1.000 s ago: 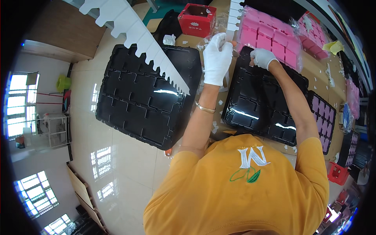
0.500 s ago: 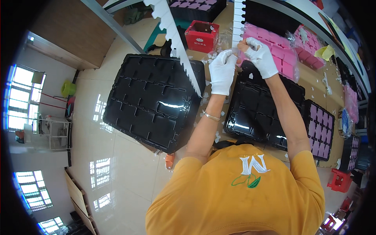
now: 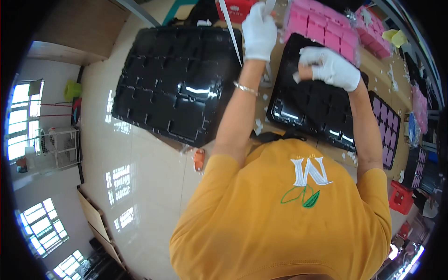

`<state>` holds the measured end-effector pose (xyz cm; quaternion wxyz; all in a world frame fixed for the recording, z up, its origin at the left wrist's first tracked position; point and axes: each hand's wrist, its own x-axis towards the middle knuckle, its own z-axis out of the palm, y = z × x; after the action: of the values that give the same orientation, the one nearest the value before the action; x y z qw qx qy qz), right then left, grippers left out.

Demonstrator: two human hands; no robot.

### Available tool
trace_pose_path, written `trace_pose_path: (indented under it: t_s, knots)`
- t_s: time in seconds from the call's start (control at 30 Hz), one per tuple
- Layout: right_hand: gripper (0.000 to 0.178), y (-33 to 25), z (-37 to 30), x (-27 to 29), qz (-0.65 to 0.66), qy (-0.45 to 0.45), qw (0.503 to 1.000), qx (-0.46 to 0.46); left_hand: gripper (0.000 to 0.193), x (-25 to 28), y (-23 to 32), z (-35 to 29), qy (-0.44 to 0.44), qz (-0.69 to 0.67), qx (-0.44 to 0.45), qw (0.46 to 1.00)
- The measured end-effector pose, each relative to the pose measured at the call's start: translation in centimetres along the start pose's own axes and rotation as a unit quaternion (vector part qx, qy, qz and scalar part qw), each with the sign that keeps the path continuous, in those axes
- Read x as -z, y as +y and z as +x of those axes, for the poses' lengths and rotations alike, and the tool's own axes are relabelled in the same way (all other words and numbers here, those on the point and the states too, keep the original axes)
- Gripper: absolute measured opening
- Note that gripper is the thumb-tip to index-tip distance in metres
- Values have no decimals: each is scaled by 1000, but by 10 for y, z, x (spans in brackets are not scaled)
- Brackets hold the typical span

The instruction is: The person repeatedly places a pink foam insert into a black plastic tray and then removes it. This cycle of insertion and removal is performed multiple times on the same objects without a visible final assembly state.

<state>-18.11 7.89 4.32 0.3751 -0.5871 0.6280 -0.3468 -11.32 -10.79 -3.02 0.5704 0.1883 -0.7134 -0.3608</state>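
Note:
My left hand (image 3: 260, 33), in a white glove, is raised at the top with its fingers closed on a white paper strip (image 3: 269, 6). A narrow white length (image 3: 229, 28) hangs beside that hand, over the edge of the large black moulded tray (image 3: 163, 88). To the right, my gloved right hand (image 3: 330, 68), thumb and fingertips bare, pinches a small white sticker-like piece (image 3: 296, 77). It hovers above a second black tray (image 3: 298, 103); whether the piece touches the tray I cannot tell.
Pink block-shaped pieces in clear plastic (image 3: 322, 25) lie behind the right tray. A tray of purple pieces (image 3: 386, 126) sits to its right. A red box (image 3: 237, 10) stands at the back. White scraps litter the brown surface. An orange slipper-like thing (image 3: 199, 160) is on the floor.
My hands have parted: the left has gone up and away with the strip, the right has come down over the right tray with the small white piece. The view has shifted too.

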Motion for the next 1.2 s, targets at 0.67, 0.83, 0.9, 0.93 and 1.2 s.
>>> trace_pose_path:
  t_s: [0.67, 0.83, 0.9, 0.93, 1.2]
  knots:
    - [24, 75, 18, -29, -228, 341, 911, 45, 14, 13, 42, 10, -132, -223, 295, 920]
    - [28, 26, 85, 22, 0, 443, 889, 112, 14, 17, 53, 8, -115, -267, 320, 902]
    - [28, 15, 94, 26, -51, 424, 901, 81, 13, 15, 48, 6, -104, -270, 310, 906]
    - [28, 10, 96, 29, -77, 415, 904, 66, 12, 11, 46, 6, -96, -264, 306, 910]
    - [23, -19, 77, 27, 153, 320, 935, 8, 14, 2, 16, -4, 17, 109, -19, 994]
